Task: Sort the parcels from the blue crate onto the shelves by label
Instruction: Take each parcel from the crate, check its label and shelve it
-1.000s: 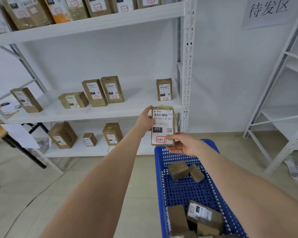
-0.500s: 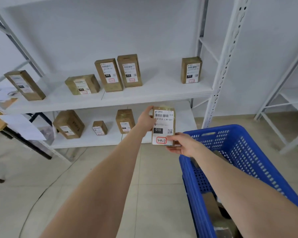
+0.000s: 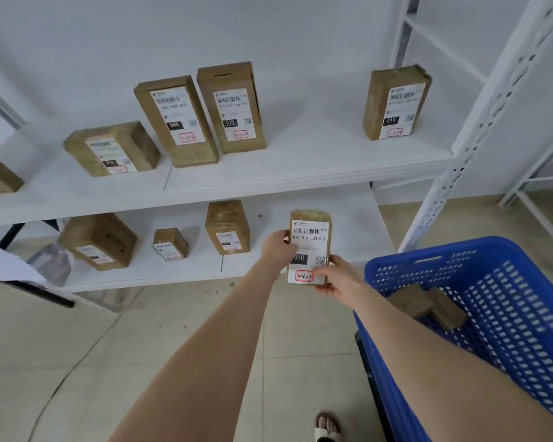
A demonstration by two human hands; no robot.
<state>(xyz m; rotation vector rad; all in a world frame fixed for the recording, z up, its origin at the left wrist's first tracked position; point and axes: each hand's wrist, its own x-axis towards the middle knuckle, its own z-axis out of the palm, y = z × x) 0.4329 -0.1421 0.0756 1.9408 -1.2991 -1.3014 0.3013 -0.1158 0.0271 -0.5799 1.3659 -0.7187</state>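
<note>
Both hands hold one brown parcel (image 3: 309,237) upright, its white label reading 010 with a red-boxed handwritten code facing me. My left hand (image 3: 276,250) grips its left edge and my right hand (image 3: 340,277) its lower right corner. The parcel hovers in front of the right part of the lower shelf (image 3: 348,218). The blue crate (image 3: 492,311) stands at the lower right with two brown parcels (image 3: 428,306) visible inside. The middle shelf (image 3: 300,167) above carries several labelled parcels.
On the lower shelf stand three parcels: a large one (image 3: 98,240), a small one (image 3: 170,244) and an upright one (image 3: 227,228). A white perforated upright post (image 3: 479,132) rises at the right. A sandalled foot (image 3: 328,425) is on the tiled floor.
The view has tilted down and come closer to the shelves; the top shelf has left the frame. The parcel, held by both hands, now sits level with the lower shelf instead of the middle one.
</note>
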